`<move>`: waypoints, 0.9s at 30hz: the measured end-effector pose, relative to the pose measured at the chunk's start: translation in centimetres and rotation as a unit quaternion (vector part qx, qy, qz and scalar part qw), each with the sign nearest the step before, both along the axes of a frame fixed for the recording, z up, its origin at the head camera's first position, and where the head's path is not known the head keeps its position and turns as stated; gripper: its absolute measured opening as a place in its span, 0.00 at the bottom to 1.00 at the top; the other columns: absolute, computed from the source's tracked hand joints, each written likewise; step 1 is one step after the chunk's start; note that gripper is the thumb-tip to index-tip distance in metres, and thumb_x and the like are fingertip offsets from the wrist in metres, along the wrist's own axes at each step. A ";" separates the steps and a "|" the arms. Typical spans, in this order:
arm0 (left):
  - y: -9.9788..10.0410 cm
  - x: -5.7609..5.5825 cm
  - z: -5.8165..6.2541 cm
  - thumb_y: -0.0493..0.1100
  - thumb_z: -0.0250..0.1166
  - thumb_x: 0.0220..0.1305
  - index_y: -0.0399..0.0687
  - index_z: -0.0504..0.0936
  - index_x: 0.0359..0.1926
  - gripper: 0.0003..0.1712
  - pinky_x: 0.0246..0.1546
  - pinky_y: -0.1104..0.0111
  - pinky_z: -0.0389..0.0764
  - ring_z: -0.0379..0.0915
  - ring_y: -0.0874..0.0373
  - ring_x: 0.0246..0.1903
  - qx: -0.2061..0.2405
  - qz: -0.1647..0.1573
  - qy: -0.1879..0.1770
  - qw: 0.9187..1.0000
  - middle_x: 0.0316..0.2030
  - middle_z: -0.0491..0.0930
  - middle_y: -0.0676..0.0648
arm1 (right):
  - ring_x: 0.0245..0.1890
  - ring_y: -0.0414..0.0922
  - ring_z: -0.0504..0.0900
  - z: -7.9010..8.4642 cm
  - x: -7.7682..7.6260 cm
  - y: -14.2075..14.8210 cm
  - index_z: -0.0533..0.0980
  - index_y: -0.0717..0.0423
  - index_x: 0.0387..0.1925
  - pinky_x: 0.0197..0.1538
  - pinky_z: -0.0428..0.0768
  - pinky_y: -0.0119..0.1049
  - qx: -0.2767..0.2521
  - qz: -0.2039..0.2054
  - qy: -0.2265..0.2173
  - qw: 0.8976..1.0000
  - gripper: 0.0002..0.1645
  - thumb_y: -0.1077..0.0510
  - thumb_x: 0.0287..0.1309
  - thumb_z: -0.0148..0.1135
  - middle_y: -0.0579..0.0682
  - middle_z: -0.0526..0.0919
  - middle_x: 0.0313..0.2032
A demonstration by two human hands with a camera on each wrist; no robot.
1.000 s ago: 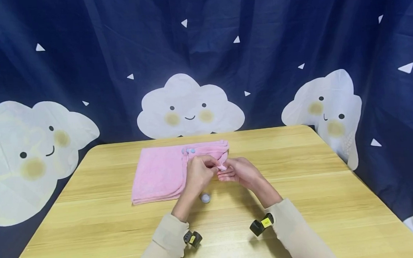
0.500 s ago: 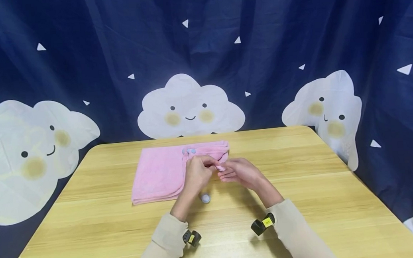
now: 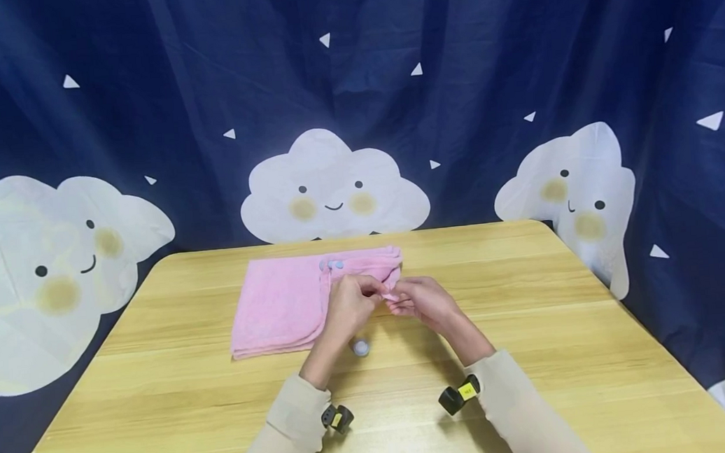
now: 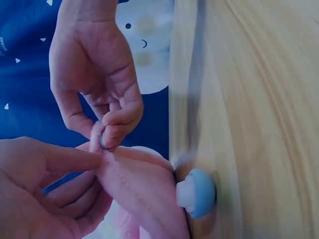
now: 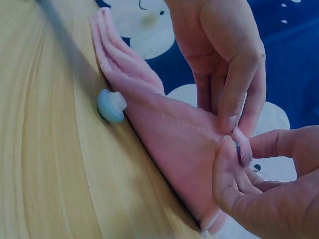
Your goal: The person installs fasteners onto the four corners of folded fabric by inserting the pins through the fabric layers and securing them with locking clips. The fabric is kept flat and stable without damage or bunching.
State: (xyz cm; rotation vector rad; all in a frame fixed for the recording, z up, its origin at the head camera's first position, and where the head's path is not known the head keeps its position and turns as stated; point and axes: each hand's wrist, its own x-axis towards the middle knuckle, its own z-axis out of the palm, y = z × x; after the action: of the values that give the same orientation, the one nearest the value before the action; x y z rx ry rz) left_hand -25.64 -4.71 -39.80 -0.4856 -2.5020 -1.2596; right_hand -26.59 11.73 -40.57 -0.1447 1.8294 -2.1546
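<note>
A folded pink plush cloth (image 3: 279, 302) lies on the table, its near right corner raised between both hands. My left hand (image 3: 350, 304) pinches the cloth's edge with thumb and fingertips. Facing it, my right hand (image 3: 427, 302) pinches the corner, with a small bluish-grey piece (image 5: 238, 148) showing at its fingertips, partly hidden by cloth and fingers. Close to the cloth's near edge, a mushroom-shaped fastener (image 4: 198, 193) with a light blue cap and pale stem rests on the wood. Two light blue round pieces (image 3: 336, 265) show on the cloth's far part.
The light wooden table (image 3: 160, 409) ends at a rounded far edge. Behind hangs a dark blue curtain (image 3: 379, 99) with smiling white clouds. Small black cameras (image 3: 338, 419) sit at both wrists, below beige sleeves (image 3: 523, 405).
The raised corner of cloth has shifted slightly between the fingertips, and my right hand's fingers have moved a little. The rest of the cloth and the mushroom-shaped fastener stay in place.
</note>
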 end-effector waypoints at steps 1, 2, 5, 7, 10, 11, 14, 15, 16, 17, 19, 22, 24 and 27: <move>0.0 0.0 0.1 0.26 0.71 0.49 0.46 0.87 0.25 0.10 0.31 0.64 0.81 0.78 0.62 0.27 -0.004 0.000 -0.005 1.000 0.26 0.86 0.53 | 0.28 0.45 0.81 0.0 0.0 0.0 0.73 0.68 0.35 0.36 0.83 0.31 0.000 0.001 0.002 1.000 0.05 0.70 0.60 0.50 0.58 0.82 0.29; -0.1 0.1 0.2 0.27 0.71 0.49 0.46 0.87 0.26 0.10 0.31 0.64 0.81 0.78 0.62 0.27 -0.008 0.000 -0.010 1.000 0.26 0.86 0.53 | 0.28 0.45 0.81 0.0 0.0 0.0 0.73 0.69 0.35 0.36 0.83 0.31 0.000 0.001 0.004 1.000 0.06 0.70 0.60 0.50 0.57 0.82 0.29; -0.3 0.2 0.7 0.30 0.73 0.49 0.47 0.87 0.27 0.08 0.30 0.64 0.80 0.77 0.62 0.26 -0.026 0.001 -0.021 0.999 0.25 0.85 0.53 | 0.27 0.44 0.80 0.1 0.0 0.0 0.72 0.70 0.35 0.35 0.82 0.30 -0.001 -0.003 0.006 1.000 0.05 0.70 0.60 0.49 0.56 0.81 0.27; -0.6 0.3 1.0 0.31 0.74 0.48 0.48 0.86 0.26 0.08 0.30 0.64 0.79 0.76 0.62 0.24 -0.043 0.000 -0.030 0.999 0.23 0.83 0.53 | 0.26 0.44 0.80 0.1 0.0 0.0 0.72 0.71 0.35 0.35 0.82 0.30 0.000 -0.009 0.007 1.000 0.05 0.70 0.60 0.50 0.56 0.80 0.27; -1.0 0.6 1.5 0.32 0.73 0.49 0.50 0.83 0.23 0.09 0.28 0.66 0.78 0.74 0.62 0.23 -0.089 -0.024 -0.070 0.993 0.21 0.80 0.54 | 0.26 0.44 0.79 0.2 0.0 0.0 0.70 0.74 0.36 0.35 0.82 0.31 0.001 -0.016 0.008 1.000 0.06 0.70 0.60 0.50 0.56 0.80 0.28; -1.2 0.8 1.7 0.32 0.72 0.49 0.51 0.82 0.22 0.10 0.27 0.66 0.77 0.74 0.61 0.22 -0.108 -0.039 -0.095 0.989 0.21 0.79 0.55 | 0.26 0.44 0.79 0.2 0.0 0.0 0.70 0.74 0.37 0.35 0.82 0.31 0.001 -0.017 0.007 1.000 0.07 0.70 0.60 0.50 0.56 0.80 0.28; -1.5 1.4 2.1 0.35 0.72 0.51 0.51 0.80 0.23 0.09 0.25 0.67 0.77 0.73 0.60 0.22 -0.172 -0.081 -0.170 0.967 0.23 0.78 0.54 | 0.26 0.44 0.79 0.2 0.0 0.1 0.70 0.76 0.38 0.35 0.82 0.31 0.004 -0.019 0.008 1.000 0.08 0.70 0.59 0.50 0.56 0.80 0.28; -1.5 1.6 2.2 0.37 0.72 0.51 0.50 0.81 0.24 0.07 0.26 0.66 0.77 0.73 0.60 0.22 -0.197 -0.087 -0.189 0.958 0.24 0.78 0.54 | 0.26 0.44 0.79 0.2 0.0 0.1 0.70 0.76 0.37 0.35 0.82 0.31 0.005 -0.020 0.009 1.000 0.08 0.70 0.59 0.50 0.56 0.80 0.28; -1.4 1.9 2.4 0.38 0.73 0.51 0.48 0.82 0.26 0.07 0.27 0.65 0.78 0.73 0.59 0.22 -0.216 -0.091 -0.204 0.950 0.24 0.78 0.53 | 0.26 0.44 0.79 0.2 0.0 0.1 0.70 0.75 0.37 0.35 0.82 0.31 0.006 -0.020 0.010 1.000 0.08 0.70 0.59 0.50 0.56 0.80 0.29; -1.3 2.0 2.4 0.38 0.74 0.51 0.48 0.81 0.27 0.07 0.28 0.65 0.78 0.73 0.59 0.22 -0.236 -0.088 -0.212 0.944 0.25 0.78 0.53 | 0.27 0.44 0.79 0.1 0.0 0.1 0.71 0.75 0.37 0.35 0.82 0.31 0.007 -0.020 0.011 1.000 0.08 0.70 0.59 0.51 0.55 0.80 0.29; -1.1 2.4 2.6 0.39 0.75 0.50 0.46 0.81 0.27 0.09 0.29 0.64 0.79 0.73 0.58 0.23 -0.276 -0.079 -0.220 0.932 0.24 0.78 0.52 | 0.27 0.44 0.79 0.1 0.0 0.1 0.71 0.74 0.37 0.35 0.82 0.31 0.009 -0.020 0.013 1.000 0.08 0.69 0.59 0.51 0.56 0.80 0.29; -0.7 2.7 2.6 0.39 0.75 0.49 0.46 0.79 0.22 0.11 0.26 0.66 0.78 0.71 0.59 0.20 -0.325 -0.068 -0.236 0.914 0.19 0.76 0.52 | 0.27 0.44 0.79 0.0 -0.1 0.1 0.71 0.73 0.36 0.35 0.82 0.31 0.013 -0.018 0.014 1.000 0.07 0.69 0.59 0.51 0.57 0.80 0.30; -0.6 2.8 2.4 0.40 0.76 0.49 0.47 0.77 0.18 0.14 0.22 0.69 0.76 0.69 0.60 0.17 -0.350 -0.064 -0.243 0.902 0.16 0.74 0.53 | 0.26 0.44 0.79 -0.1 -0.1 0.1 0.72 0.72 0.36 0.34 0.82 0.30 0.016 -0.017 0.015 1.000 0.07 0.69 0.59 0.51 0.57 0.80 0.29; -0.6 2.6 1.8 0.41 0.76 0.49 0.46 0.76 0.17 0.16 0.17 0.71 0.74 0.70 0.60 0.15 -0.365 -0.056 -0.253 0.894 0.14 0.73 0.52 | 0.27 0.43 0.79 -0.1 -0.1 0.0 0.72 0.72 0.36 0.34 0.81 0.30 0.024 -0.013 0.017 0.999 0.07 0.68 0.60 0.51 0.56 0.81 0.28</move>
State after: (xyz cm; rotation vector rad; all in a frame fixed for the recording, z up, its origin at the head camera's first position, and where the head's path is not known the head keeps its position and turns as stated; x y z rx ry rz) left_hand -23.01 -5.28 -37.98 -0.5093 -3.4238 -0.4422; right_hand -26.65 11.71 -40.69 -0.1486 1.9103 -2.1368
